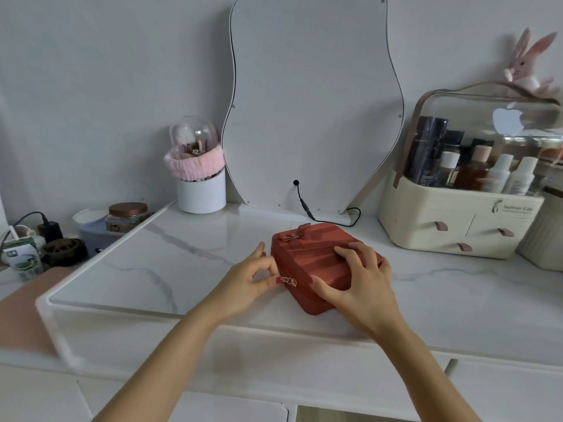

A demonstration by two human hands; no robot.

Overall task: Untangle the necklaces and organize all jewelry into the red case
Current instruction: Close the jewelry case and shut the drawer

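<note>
The red case (316, 254) lies closed on the white marble tabletop (189, 263), ribbed lid up. My left hand (249, 281) pinches the gold zipper pull (288, 281) at the case's near left corner. A second zipper pull (291, 237) sits at the far left corner. My right hand (359, 281) rests spread on the lid, fingers curved over it and thumb on the near side wall. No necklaces or other jewelry are in view.
A wavy mirror panel (313, 102) leans on the wall behind, its black cable (332, 213) trailing just behind the case. A white brush cup (201, 190) stands at back left, a cream cosmetics organizer (457, 226) at right, jars and cartons (61, 239) at far left.
</note>
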